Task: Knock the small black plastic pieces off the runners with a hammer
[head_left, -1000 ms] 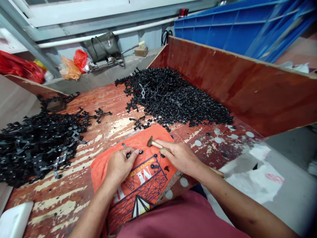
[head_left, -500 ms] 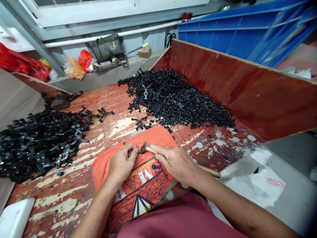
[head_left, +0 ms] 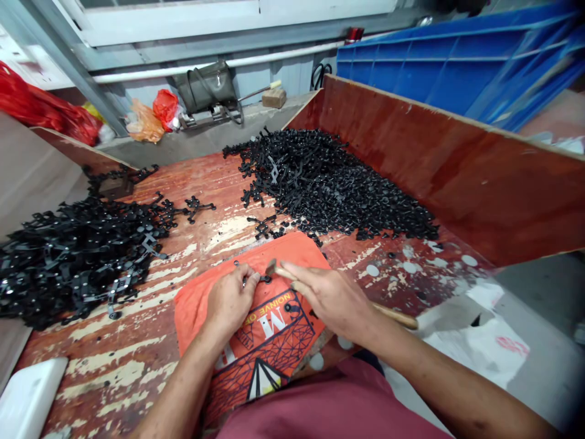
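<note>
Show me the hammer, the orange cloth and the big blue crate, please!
Hammer (head_left: 271,267): head camera view, on its head.
Orange cloth (head_left: 293,249): head camera view, on its unprinted upper part.
Blue crate (head_left: 425,82): head camera view, on its side wall.

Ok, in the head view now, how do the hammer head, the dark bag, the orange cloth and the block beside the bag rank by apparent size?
Largest to smallest:
1. Orange cloth, partly covered
2. Dark bag
3. Block
4. Hammer head
</note>
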A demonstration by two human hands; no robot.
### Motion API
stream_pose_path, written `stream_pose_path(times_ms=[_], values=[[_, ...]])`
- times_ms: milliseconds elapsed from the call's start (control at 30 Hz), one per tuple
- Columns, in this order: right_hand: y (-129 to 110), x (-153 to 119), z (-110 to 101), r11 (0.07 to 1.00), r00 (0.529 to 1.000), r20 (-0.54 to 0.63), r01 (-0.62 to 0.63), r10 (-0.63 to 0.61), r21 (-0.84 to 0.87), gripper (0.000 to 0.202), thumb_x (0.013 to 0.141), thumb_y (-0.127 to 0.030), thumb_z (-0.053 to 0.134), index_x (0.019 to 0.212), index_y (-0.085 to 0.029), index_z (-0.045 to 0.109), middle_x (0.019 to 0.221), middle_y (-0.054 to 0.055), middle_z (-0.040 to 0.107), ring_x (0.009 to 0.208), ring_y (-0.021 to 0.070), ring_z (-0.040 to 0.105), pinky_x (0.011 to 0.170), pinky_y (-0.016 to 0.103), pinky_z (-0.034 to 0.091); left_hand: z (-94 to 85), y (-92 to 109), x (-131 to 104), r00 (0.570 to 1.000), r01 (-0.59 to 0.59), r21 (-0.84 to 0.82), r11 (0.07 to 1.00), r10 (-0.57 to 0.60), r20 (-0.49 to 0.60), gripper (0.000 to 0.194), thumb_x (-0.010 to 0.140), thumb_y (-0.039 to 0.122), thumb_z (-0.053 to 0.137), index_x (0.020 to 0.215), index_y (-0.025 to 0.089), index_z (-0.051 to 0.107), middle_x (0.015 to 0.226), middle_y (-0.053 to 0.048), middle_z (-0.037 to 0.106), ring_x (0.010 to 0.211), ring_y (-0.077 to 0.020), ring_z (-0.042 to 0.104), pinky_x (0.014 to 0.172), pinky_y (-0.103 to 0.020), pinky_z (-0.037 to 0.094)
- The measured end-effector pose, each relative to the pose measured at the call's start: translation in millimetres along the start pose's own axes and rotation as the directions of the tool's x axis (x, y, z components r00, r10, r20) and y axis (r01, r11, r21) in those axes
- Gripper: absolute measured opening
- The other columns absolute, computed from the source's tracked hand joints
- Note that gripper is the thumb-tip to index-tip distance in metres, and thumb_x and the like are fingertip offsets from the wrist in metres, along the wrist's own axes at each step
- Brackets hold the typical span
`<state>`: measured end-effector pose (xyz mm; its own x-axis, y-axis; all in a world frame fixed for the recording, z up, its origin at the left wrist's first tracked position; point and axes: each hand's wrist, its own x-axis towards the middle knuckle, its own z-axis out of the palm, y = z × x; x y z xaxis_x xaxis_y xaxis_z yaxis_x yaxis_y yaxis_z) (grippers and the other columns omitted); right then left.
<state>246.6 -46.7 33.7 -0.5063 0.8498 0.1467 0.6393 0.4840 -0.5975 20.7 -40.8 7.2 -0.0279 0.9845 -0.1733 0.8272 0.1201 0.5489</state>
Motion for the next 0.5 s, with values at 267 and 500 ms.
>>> stream_pose_path(times_ms=[267, 500], values=[[-5.1, 2.0, 1.0, 0.996, 0.996, 0.075, -0.032, 0.039, -0.088, 0.042, 0.101, -0.026, 0.048, 0.142, -0.03, 0.053, 0.106, 0.004, 0.077, 0.091, 0.0201, 0.072, 0.079, 0.029, 0.055, -1.8, 2.4, -0.2, 1.0, -0.011, 0.012, 1.0, 0.011, 0.026, 0.027, 0.094, 0.039, 0.042, 0.08, 0.022, 0.057, 0.071, 0.0, 0.063, 0.07, -0.0178, 0.059, 0.065, -0.026, 0.035], [0.0, 9.0, 0.1, 0.997, 0.995, 0.06, -0.08, 0.079, 0.018, 0.039, 0.098, -0.028, 0.051, 0.136, -0.035, 0.06, 0.111, 0.001, 0.076, 0.097, 0.0205, 0.071, 0.088, 0.031, 0.053, -6.5, 4.3, -5.9, 0.998, -0.056, -0.022, 0.998, 0.057, 0.028, 0.029, 0.098, 0.043, 0.037, 0.093, 0.024, 0.059, 0.073, 0.0, 0.062, 0.071, -0.0193, 0.061, 0.065, -0.027, 0.037]])
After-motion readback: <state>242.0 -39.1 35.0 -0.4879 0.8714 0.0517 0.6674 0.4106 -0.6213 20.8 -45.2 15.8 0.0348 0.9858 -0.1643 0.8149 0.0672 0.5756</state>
